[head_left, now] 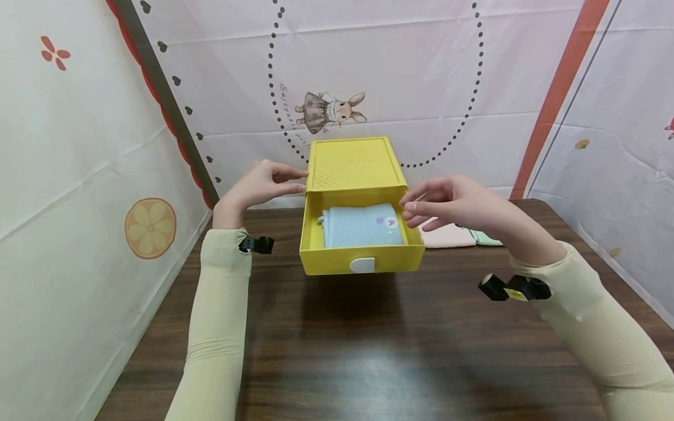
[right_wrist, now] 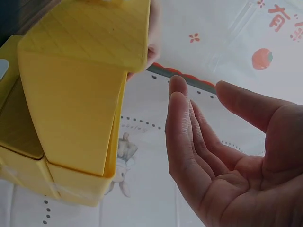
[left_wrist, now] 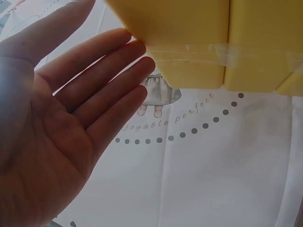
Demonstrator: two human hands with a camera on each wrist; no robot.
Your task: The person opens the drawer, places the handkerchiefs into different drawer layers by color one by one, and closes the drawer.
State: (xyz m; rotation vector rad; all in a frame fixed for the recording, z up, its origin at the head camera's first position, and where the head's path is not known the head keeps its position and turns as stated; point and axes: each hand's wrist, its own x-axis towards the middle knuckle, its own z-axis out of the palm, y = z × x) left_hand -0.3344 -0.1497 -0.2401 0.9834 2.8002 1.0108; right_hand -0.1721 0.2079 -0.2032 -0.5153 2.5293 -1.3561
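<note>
A yellow storage box (head_left: 353,164) stands with its drawer (head_left: 329,261) pulled out toward me. Inside the drawer lies a folded light blue cloth (head_left: 358,228) with a small purple mark. My left hand (head_left: 258,186) is at the box's left side, fingers extended and fingertips at its edge; the left wrist view shows this hand (left_wrist: 71,123) with straight fingers against the yellow wall. Near the drawer's right edge is my right hand (head_left: 463,202), its fingers loosely bent and holding nothing. In the right wrist view, a gap separates that hand (right_wrist: 227,161) from the box (right_wrist: 75,113).
A folded pink cloth (head_left: 449,236) and a green one (head_left: 485,238) lie on the dark wooden table (head_left: 347,362), right of the box and partly behind my right hand. A printed white sheet (head_left: 432,70) hangs behind the table and along both sides.
</note>
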